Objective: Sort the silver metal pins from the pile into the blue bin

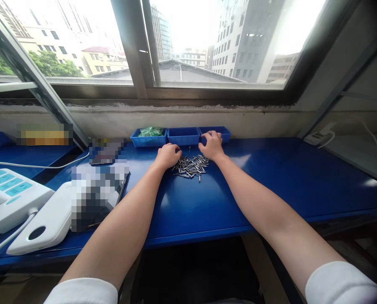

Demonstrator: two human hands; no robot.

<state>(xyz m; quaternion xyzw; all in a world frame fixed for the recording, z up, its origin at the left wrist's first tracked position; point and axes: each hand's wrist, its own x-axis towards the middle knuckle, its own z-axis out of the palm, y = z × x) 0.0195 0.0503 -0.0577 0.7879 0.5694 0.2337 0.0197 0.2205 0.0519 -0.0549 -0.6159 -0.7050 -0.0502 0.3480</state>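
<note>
A loose pile of small silver metal pins that look like rivets point(190, 167) lies on the blue tabletop point(191, 211). My left hand point(168, 155) rests at the pile's left edge, its fingers curled in; whatever they pinch, if anything, is hidden. Beyond the pile to the right, my right hand point(212, 145) hovers by the front of the right blue bin point(224, 133), thumb and fingers bent but apart, with nothing visible between them. One single pin point(189, 148) is set apart between my hands, close to the middle blue bin point(183, 137).
Clear plastic packets with green contents point(150, 131) fill the left blue bin point(149, 142). Over on the left are a white power strip point(14, 198), a white rounded device point(45, 219), a cable point(49, 167) and blurred items. A window point(191, 50) stands behind the table.
</note>
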